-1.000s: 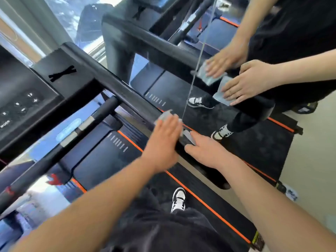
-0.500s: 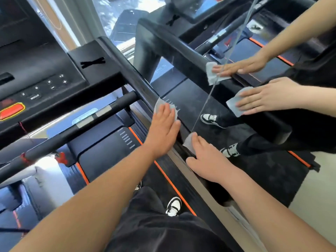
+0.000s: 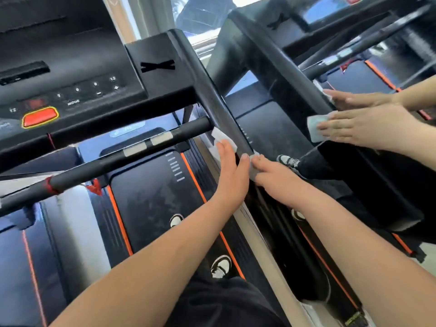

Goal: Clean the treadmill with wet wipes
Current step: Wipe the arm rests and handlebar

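The black treadmill has a sloping side rail [image 3: 210, 96] running from its console [image 3: 77, 67] down towards me. My left hand [image 3: 232, 172] lies flat on the inner side of this rail and presses a white wet wipe [image 3: 223, 137] under its fingertips. My right hand [image 3: 274, 179] presses a second wipe [image 3: 253, 170] against the rail's outer side, next to the mirror. Both hands sit side by side, just below where the handlebar [image 3: 106, 161] meets the rail.
A wall mirror [image 3: 354, 185] stands right beside the rail and reflects my hands, wipes and legs. A red stop button [image 3: 39, 116] sits on the console. The belt [image 3: 153, 199] with orange edge lines and my shoes [image 3: 221, 266] lie below.
Both hands have slid with their wipes up the side rail towards the console. The view has tilted up and now shows more of the console.
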Available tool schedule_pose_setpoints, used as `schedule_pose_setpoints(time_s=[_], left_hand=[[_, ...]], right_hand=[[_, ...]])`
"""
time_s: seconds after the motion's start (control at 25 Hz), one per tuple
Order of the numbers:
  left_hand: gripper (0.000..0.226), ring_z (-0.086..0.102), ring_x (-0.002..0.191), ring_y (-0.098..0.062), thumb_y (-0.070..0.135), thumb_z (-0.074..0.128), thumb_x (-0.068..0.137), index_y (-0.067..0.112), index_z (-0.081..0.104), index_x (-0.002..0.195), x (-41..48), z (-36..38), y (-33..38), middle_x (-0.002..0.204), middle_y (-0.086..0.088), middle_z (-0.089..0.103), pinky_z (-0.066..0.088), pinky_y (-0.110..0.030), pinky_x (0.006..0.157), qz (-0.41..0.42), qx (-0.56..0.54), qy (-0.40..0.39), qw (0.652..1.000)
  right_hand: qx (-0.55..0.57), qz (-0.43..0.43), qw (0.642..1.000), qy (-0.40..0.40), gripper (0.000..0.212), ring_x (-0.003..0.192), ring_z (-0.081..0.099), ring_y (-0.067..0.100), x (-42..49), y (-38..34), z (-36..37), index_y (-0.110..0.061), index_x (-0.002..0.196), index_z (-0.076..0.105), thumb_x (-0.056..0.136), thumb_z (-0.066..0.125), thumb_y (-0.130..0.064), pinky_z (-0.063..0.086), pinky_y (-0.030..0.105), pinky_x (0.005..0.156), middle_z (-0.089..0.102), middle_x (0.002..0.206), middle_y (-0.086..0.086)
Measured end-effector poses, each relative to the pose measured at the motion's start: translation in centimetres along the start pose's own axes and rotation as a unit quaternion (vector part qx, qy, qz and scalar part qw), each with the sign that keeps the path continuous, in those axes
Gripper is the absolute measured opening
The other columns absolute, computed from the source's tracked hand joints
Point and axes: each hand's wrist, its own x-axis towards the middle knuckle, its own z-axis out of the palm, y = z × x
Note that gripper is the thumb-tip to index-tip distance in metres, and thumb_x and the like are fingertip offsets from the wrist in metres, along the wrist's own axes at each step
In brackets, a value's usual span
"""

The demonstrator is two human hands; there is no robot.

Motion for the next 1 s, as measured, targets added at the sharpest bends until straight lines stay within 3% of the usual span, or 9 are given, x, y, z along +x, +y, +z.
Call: schedule_pose_setpoints(time_s=[0.08, 0.16, 0.28, 0.4, 0.52, 0.6, 0.72, 0.8, 1.0], left_hand=[[0.082, -0.016, 0.156, -0.009, 0.025, 0.045, 0.107, 0.017, -0.014, 0.162, 2.7, -0.8, 0.8, 0.170, 0.000, -0.021, -0.009, -0.029, 0.125, -0.014, -0.017, 0.024, 0.999], [0.091, -0.005, 0.159, -0.017, 0.041, 0.045, 0.098, 0.028, -0.020, 0.160, 5.0, -1.7, 1.3, 0.173, 0.000, -0.011, 0.003, -0.044, 0.130, -0.073, -0.051, 0.032, 0.996], [0.086, -0.001, 0.159, -0.016, 0.048, 0.039, 0.101, 0.036, -0.025, 0.157, 6.2, -2.1, 1.5, 0.172, 0.004, -0.011, 0.009, -0.048, 0.129, -0.100, -0.074, 0.033, 0.992], [0.079, 0.008, 0.158, -0.013, 0.052, 0.035, 0.104, 0.043, -0.022, 0.157, 5.7, -2.1, 1.1, 0.172, 0.014, -0.006, 0.015, -0.045, 0.128, -0.137, -0.111, 0.023, 0.984], [0.076, 0.012, 0.157, -0.013, 0.064, 0.031, 0.102, 0.046, -0.015, 0.159, 3.4, -1.1, -0.1, 0.171, 0.019, 0.000, 0.016, -0.045, 0.127, -0.209, -0.144, -0.002, 0.967], [0.074, 0.008, 0.157, -0.011, 0.064, 0.030, 0.103, 0.044, -0.014, 0.160, 1.0, 0.6, -0.9, 0.170, 0.020, -0.002, 0.012, -0.042, 0.127, -0.232, -0.149, 0.002, 0.961], [0.077, 0.007, 0.157, -0.010, 0.067, 0.032, 0.100, 0.049, -0.014, 0.159, -3.7, 3.7, -2.1, 0.169, 0.022, -0.005, 0.010, -0.045, 0.128, -0.257, -0.164, 0.001, 0.952], [0.082, 0.013, 0.156, -0.011, 0.072, 0.036, 0.091, 0.053, -0.007, 0.158, -7.2, 5.2, -2.7, 0.169, 0.024, 0.001, 0.014, -0.048, 0.128, -0.253, -0.157, -0.024, 0.954], [0.071, 0.046, 0.132, -0.023, 0.047, 0.042, 0.101, 0.028, 0.006, 0.158, -8.3, 5.4, -2.3, 0.156, -0.008, 0.038, 0.035, -0.039, 0.115, -0.097, -0.040, 0.039, 0.994]], right_hand=[[-0.003, -0.005, 1.000, 0.013, 0.031, 0.128, 0.050, 0.026, 2.4, -1.5, -0.2, -0.010, 0.126, 0.059, 0.100, 0.042, -0.016, 0.038, 0.037, 0.104, 0.057, 0.133, 0.011], [-0.029, 0.004, 0.999, 0.023, 0.036, 0.123, 0.051, 0.037, 4.6, -2.8, -0.3, 0.000, 0.133, 0.052, 0.107, 0.032, -0.016, 0.042, 0.044, 0.100, 0.054, 0.133, 0.021], [0.025, 0.041, 0.997, 0.055, 0.037, 0.121, 0.052, 0.041, 7.5, -3.6, -0.4, 0.006, 0.134, 0.049, 0.110, 0.028, -0.013, 0.040, 0.046, 0.098, 0.052, 0.134, 0.028], [0.021, 0.061, 0.997, 0.043, 0.027, 0.114, 0.053, 0.038, 9.0, -3.0, -0.2, -0.005, 0.112, 0.054, 0.110, 0.029, -0.015, 0.039, 0.043, 0.094, 0.054, 0.121, 0.022], [-0.011, 0.055, 0.998, 0.027, 0.034, 0.091, 0.048, 0.026, 8.0, -1.2, 0.2, -0.023, 0.080, 0.042, 0.107, 0.025, -0.033, 0.034, 0.034, 0.075, 0.052, 0.091, -0.003], [-0.026, 0.048, 0.998, 0.022, 0.037, 0.086, 0.049, 0.020, 5.9, 0.0, 0.4, -0.023, 0.077, 0.042, 0.106, 0.024, -0.037, 0.032, 0.029, 0.067, 0.054, 0.088, -0.004], [-0.009, 0.067, 0.998, 0.017, 0.042, 0.096, 0.058, 0.020, 1.7, 2.5, 1.0, -0.015, 0.086, 0.059, 0.103, 0.029, -0.040, 0.041, 0.036, 0.080, 0.065, 0.096, -0.001], [0.036, 0.107, 0.994, 0.007, 0.046, 0.103, 0.058, 0.021, -0.8, 4.3, 1.2, -0.010, 0.097, 0.063, 0.103, 0.029, -0.040, 0.041, 0.039, 0.086, 0.066, 0.103, 0.002], [-0.025, 0.113, 0.993, 0.013, 0.039, 0.104, 0.057, 0.020, -7.0, 8.8, 2.6, -0.015, 0.107, 0.060, 0.109, 0.025, -0.031, 0.038, 0.038, 0.092, 0.062, 0.121, 0.000]])
